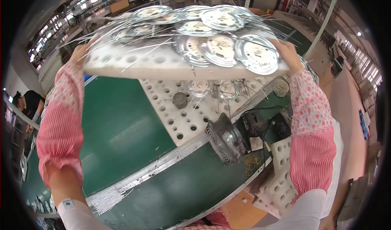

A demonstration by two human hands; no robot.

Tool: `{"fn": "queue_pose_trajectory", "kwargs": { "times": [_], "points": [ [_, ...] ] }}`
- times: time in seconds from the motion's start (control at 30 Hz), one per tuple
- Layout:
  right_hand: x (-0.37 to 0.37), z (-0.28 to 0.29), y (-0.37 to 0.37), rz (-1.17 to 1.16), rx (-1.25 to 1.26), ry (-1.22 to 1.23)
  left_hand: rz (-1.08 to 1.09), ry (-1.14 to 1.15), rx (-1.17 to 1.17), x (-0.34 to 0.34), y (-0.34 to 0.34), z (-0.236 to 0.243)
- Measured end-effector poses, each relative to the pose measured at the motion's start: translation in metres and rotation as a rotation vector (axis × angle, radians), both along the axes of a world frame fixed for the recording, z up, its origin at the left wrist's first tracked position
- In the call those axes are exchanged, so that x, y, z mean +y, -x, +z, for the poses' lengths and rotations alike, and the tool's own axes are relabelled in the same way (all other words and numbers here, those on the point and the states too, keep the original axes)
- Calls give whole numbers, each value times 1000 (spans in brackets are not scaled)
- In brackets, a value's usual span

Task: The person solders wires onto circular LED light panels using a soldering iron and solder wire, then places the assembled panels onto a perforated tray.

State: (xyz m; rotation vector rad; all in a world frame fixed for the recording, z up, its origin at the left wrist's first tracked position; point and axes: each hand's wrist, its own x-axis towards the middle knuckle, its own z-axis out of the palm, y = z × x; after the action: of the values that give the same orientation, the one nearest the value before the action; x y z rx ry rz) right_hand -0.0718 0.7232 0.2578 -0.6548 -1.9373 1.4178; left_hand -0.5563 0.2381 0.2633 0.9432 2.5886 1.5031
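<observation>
With both arms stretched forward, I hold a thick white foam board (175,72) with round holes up above the bench. My left hand (81,53) is closed on its left end, and my right hand (287,54) grips the right end. Several round silvery lamp discs (258,55) with pale centres lie on the board, some overlapping. Thin white wires stick out from them past the board's edges. The fingers of both hands are partly hidden by the board. Beneath it, a second holed foam board (179,126) rests on the bench, with more discs (199,87) and a small grey cylinder (179,100).
The green bench (118,120) has a metal rail (163,167) across it. A ribbed dark metal object (226,138), a black device with a dial (281,125) and rubber bands (252,164) sit on the right. White wires (110,199) lie front left. Holed foam pieces (281,189) are stacked beside my right arm. Another person (31,101) bends at far left.
</observation>
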Motion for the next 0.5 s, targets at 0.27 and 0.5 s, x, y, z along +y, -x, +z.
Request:
{"fn": "queue_pose_trajectory", "kwargs": {
  "times": [0.27,0.5],
  "points": [
    [56,-48,-33,-368,-188,-154,-59,-13,-259,230,25,-50],
    [41,-156,-34,-416,-111,-29,-142,185,-293,292,84,-162]
  ]
}}
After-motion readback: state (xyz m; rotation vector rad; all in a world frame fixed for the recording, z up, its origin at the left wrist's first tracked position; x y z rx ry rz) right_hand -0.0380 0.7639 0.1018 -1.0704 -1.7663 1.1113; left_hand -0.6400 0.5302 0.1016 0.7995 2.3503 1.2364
